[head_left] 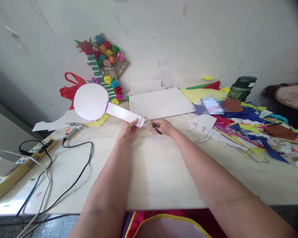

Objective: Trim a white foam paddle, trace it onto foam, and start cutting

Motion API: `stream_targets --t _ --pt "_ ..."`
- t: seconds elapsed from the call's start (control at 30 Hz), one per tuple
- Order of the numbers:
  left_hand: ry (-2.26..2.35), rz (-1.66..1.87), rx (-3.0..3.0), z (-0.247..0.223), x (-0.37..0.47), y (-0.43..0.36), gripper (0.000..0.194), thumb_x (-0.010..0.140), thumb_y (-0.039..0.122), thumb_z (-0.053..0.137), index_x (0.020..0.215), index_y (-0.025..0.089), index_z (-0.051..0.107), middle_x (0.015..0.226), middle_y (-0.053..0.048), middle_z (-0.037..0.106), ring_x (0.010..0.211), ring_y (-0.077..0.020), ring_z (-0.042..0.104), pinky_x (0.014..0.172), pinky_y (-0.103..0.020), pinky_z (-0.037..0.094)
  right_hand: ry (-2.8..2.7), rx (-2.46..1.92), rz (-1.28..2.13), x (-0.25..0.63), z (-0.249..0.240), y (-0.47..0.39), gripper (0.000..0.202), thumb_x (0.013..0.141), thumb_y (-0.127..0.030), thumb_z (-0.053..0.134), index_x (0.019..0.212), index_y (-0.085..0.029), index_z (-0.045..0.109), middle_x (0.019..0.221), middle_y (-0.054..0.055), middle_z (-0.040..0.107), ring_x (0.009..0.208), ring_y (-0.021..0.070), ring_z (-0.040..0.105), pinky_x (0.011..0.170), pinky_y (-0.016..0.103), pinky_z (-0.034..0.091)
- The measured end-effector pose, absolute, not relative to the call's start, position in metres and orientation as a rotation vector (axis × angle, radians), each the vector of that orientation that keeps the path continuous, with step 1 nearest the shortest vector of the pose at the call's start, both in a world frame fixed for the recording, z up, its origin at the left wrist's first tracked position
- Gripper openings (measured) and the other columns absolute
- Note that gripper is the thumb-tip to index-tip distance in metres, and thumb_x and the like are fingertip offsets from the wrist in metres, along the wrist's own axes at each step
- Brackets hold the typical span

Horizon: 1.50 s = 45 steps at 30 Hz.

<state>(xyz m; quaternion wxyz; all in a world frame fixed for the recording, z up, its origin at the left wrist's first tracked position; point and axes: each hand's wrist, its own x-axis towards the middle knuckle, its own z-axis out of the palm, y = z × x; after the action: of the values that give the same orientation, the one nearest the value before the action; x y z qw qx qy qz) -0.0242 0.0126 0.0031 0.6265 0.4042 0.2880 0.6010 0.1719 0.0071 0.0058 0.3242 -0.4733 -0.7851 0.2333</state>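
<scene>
A white paddle-shaped cardboard cutout [91, 101] has a round head edged in purple and a long straight handle pointing right. My left hand [129, 129] grips that handle near its end, thumb on top, close to purple lines drawn across it. In my right hand [164, 127] is a pair of scissors [149, 121] with dark handles, its blades pointing up and left just beyond the handle's end. Whether the blades touch the cardboard I cannot tell. Behind my hands a large white board [161, 102] lies on the table.
Colourful paper scraps [258, 129] heap up at the right beside a green bottle [242, 88]. Paper flowers [106, 53] lean against the wall. At the left are a glue gun [71, 131], its cord, and a yellow power strip [22, 165].
</scene>
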Motion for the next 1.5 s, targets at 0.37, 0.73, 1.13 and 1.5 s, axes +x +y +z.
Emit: stream_targets --t 0.37,0.73,1.13,1.5 --pt "0.705 1.395 0.916 0.005 -0.023 0.012 0.033 0.065 0.01 0.063 0.097 0.015 0.056 0.09 -0.007 0.066 0.077 -0.0227 0.064 0.052 -0.026 0.054 -2.049 -1.189 0.696 0.171 0.005 0.008 0.037 0.062 -0.044 0.059 0.086 -0.016 0.067 0.056 -0.003 0.055 0.053 0.0083 0.048 0.05 0.019 0.032" --pt "0.683 1.405 0.911 0.005 -0.025 0.011 0.033 0.066 0.008 0.062 0.097 0.014 0.055 0.088 -0.006 0.066 0.074 -0.0222 0.064 0.054 -0.027 0.054 -2.171 -1.244 0.423 0.173 0.015 0.001 0.032 0.062 -0.048 0.057 0.079 -0.023 0.066 0.06 -0.005 0.058 0.057 0.0081 0.046 0.051 0.018 0.027" --pt "0.647 1.386 0.899 0.005 -0.026 0.011 0.045 0.069 0.01 0.06 0.111 0.017 0.05 0.09 -0.006 0.066 0.078 -0.0216 0.064 0.053 -0.024 0.054 -2.151 -1.174 0.432 0.171 0.013 0.002 0.03 0.062 -0.045 0.058 0.081 -0.022 0.066 0.057 -0.005 0.053 0.055 0.0074 0.041 0.051 0.017 0.026" --pt "0.677 1.405 0.889 0.007 -0.027 0.01 0.035 0.067 0.01 0.061 0.102 0.014 0.054 0.086 -0.007 0.067 0.077 -0.0233 0.064 0.051 -0.025 0.054 -2.057 -1.141 0.523 0.169 0.011 0.005 0.026 0.059 -0.04 0.061 0.073 -0.018 0.067 0.055 -0.004 0.052 0.057 0.0088 0.045 0.05 0.017 0.029"
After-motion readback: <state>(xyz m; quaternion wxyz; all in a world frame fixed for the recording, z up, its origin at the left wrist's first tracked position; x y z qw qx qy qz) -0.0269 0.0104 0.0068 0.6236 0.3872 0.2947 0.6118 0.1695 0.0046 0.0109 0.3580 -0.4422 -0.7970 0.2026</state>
